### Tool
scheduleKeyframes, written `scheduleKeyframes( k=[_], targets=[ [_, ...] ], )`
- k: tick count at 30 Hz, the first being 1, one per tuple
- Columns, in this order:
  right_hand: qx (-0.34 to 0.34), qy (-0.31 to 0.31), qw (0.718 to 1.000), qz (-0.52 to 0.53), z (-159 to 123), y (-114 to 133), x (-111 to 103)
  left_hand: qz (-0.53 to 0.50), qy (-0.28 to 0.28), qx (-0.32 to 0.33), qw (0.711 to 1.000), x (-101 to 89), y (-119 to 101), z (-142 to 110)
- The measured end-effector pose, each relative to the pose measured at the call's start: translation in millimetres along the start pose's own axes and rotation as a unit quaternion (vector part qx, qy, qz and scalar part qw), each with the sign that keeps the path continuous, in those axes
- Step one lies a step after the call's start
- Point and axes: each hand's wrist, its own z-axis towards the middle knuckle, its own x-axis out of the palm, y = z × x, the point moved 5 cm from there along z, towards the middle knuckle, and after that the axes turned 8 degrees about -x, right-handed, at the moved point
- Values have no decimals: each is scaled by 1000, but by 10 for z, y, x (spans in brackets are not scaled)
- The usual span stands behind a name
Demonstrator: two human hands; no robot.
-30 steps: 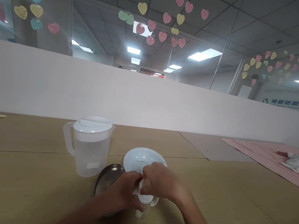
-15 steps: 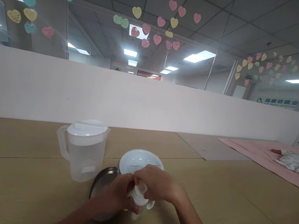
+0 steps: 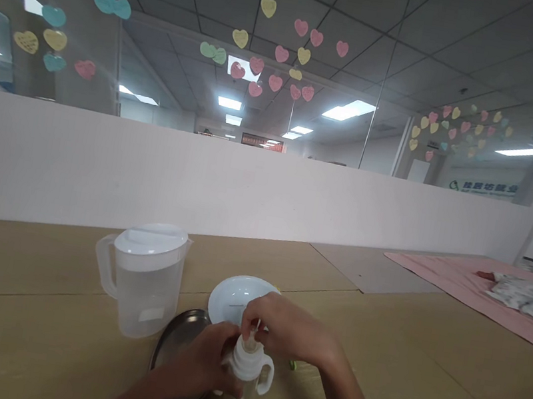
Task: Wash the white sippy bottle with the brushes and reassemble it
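Observation:
A small white baby bottle (image 3: pixel 247 370) with side handles stands on the wooden table (image 3: pixel 421 372) in front of me. My left hand (image 3: pixel 202 365) grips its body from the left. My right hand (image 3: pixel 284 329) is above it, fingers pinched on the teat at the bottle's top. Just behind the hands lie a white plate (image 3: pixel 236 296) and a round metal dish (image 3: pixel 177 347). A clear plastic pitcher (image 3: pixel 145 278) with a white lid and water in it stands to the left.
A white partition wall (image 3: pixel 248 190) runs along the table's far edge. At the far right a pink cloth (image 3: pixel 466 282) carries a patterned fabric bundle (image 3: pixel 532 295). A small green item (image 3: pixel 299 366) lies by my right wrist. Paper hearts hang on the glass above.
My right hand has lifted from covering the bottle's top to pinching the teat, so the collar and handles now show. The camera has tilted up slightly.

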Motion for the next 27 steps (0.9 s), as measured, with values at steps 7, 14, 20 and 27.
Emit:
scheduleKeyframes(
  k=[7, 14, 20, 27],
  targets=[
    [-29, -115, 989, 91, -115, -11, -292, 41, -32, -7, 999, -11, -18, -43],
    [6, -302, 943, 140, -320, -104, -629, 21, -68, 43, 997, -237, -170, -79],
    [7, -451, 871, 194, -406, -184, -730, -36, -173, 146, 973, -544, -772, 9],
    [84, -577, 803, 121, -567, -409, -830, 52, -236, 162, 957, -609, -628, 316]
  ],
)
